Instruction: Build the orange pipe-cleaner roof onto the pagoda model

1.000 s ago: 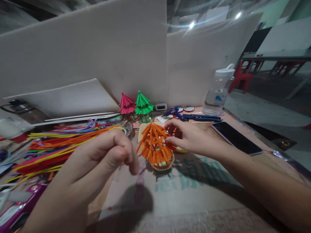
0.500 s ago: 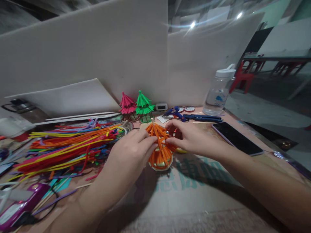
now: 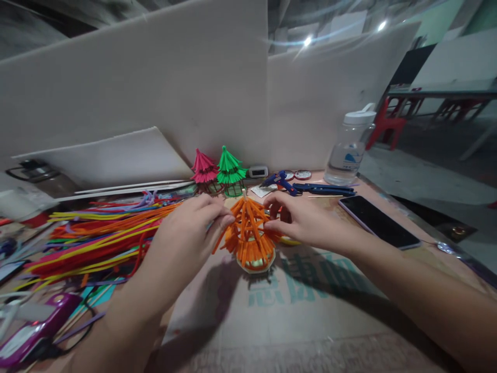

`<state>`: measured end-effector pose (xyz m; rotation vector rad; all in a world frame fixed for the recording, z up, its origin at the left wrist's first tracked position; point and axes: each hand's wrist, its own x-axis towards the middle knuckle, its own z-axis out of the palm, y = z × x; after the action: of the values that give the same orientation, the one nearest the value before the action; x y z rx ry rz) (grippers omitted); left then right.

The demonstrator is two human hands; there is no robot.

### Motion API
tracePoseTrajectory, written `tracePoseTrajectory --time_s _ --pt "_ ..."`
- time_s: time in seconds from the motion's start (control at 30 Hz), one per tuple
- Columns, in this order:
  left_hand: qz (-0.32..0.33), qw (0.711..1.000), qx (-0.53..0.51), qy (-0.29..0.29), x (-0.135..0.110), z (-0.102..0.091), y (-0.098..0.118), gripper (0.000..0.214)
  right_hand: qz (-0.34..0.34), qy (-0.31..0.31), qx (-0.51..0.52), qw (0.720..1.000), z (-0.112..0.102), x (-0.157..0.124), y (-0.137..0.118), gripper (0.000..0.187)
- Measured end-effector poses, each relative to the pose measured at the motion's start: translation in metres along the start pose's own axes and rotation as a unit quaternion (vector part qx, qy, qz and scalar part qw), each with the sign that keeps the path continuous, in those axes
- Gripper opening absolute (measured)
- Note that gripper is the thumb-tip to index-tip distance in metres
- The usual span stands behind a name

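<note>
An orange pavilion model (image 3: 248,235) made of pipe cleaners stands upright in front of me, with a thin stick poking out of its peak and a pale many-sided base below. At its left side, my left hand (image 3: 192,230) pinches a short orange pipe cleaner (image 3: 219,243) that slants down from the fingertips. My right hand (image 3: 297,217) has its thumb and fingers curled against the model's right side, steadying it; the exact contact is partly hidden. Behind it stand a pink model (image 3: 204,167) and a green model (image 3: 230,171) of similar shape.
Bundled colourful pipe cleaners (image 3: 104,233) cover the left side, near a purple device (image 3: 42,326). A blue glue gun (image 3: 281,181), dark blue pliers-like tool (image 3: 324,188), phone (image 3: 378,220) and water bottle (image 3: 347,150) lie or stand at right. White boards (image 3: 155,93) wall off the back.
My left hand has moved left, off the front of the orange model to its left edge, uncovering more of it. My right hand stays almost where it was.
</note>
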<state>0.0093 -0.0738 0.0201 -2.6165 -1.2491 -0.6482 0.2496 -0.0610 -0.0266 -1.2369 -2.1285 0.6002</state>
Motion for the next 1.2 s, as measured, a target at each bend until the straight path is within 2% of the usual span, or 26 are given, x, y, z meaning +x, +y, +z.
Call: tracePoseTrajectory --time_s 0.17,0.27,0.4,0.57,0.63,0.7,0.8,0.93,0.97,1.03,1.13,1.2 --pt "-0.035 0.993 -0.096 -0.066 0.001 0.006 0.004 0.026 -0.022 0.013 0.035 0.999 -0.001 -0.001 -0.005 0.023" --pt "-0.069 0.974 -0.181 -0.115 0.003 0.004 0.006 0.027 -0.035 0.037 0.038 0.998 0.000 -0.001 -0.008 0.015" --pt "-0.139 0.913 -0.341 -0.177 0.009 0.007 0.002 0.030 -0.025 0.047 0.024 0.998 0.004 0.000 -0.008 0.014" --pt "-0.192 0.826 -0.480 -0.226 0.015 0.016 -0.001 0.031 0.013 0.027 0.098 0.995 0.009 0.002 -0.006 0.017" --pt "-0.193 0.804 -0.511 -0.234 0.016 0.018 -0.001 0.030 0.031 0.045 0.138 0.989 0.011 0.003 -0.007 0.015" --pt "-0.195 0.796 -0.522 -0.237 0.016 0.019 -0.001 0.029 0.049 0.058 0.175 0.982 0.014 0.005 -0.008 0.014" --pt "-0.191 0.798 -0.518 -0.240 0.016 0.021 -0.003 0.025 0.066 0.059 0.202 0.975 0.017 0.005 -0.011 0.012" --pt "-0.172 0.818 -0.492 -0.243 0.014 0.024 -0.005 0.022 0.054 0.093 0.155 0.982 0.018 0.001 -0.017 0.007" --pt "-0.166 0.830 -0.476 -0.238 0.014 0.024 -0.004 0.023 0.052 0.097 0.144 0.984 0.018 0.000 -0.018 0.005" --pt "-0.158 0.872 -0.415 -0.208 0.011 0.020 -0.001 0.026 0.050 0.095 0.132 0.985 0.018 -0.001 -0.020 0.007" --pt "-0.144 0.947 -0.262 -0.116 0.006 0.012 0.005 0.028 0.045 0.088 0.128 0.987 0.018 -0.002 -0.021 0.011" --pt "-0.132 0.974 -0.177 -0.055 0.001 0.008 0.009 0.028 0.037 0.090 0.122 0.988 0.018 -0.002 -0.020 0.014"
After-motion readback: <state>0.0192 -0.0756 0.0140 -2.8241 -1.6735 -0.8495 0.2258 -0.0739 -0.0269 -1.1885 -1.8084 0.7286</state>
